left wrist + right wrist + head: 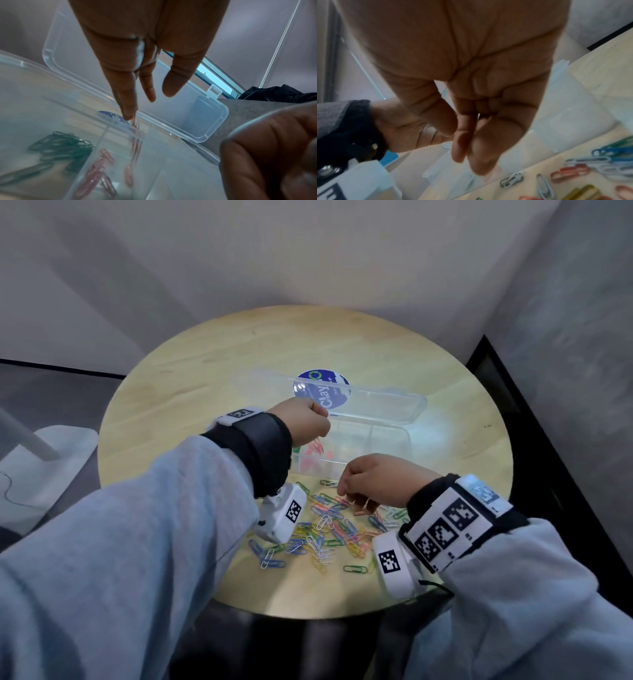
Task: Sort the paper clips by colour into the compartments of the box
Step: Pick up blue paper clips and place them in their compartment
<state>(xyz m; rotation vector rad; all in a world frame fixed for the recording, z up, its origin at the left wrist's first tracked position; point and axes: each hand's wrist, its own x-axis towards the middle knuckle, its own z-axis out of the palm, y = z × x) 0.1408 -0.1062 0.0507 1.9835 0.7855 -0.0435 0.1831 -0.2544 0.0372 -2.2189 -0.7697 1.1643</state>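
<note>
A clear plastic box stands open on the round table, its lid folded back. In the left wrist view one compartment holds green clips and the one beside it holds pink clips. My left hand hangs over the pink compartment with fingers straight and pointing down. Blurred pink clips are dropping from them. My right hand is low over the mixed pile of coloured clips. Its bunched fingertips pinch a pale pink clip, which is mostly hidden.
A blue round "Clay" tub lid lies behind the box. The wooden table is small, with walls close behind and to the right. A white stand base sits on the floor at the left. Loose clips spread toward the table's near edge.
</note>
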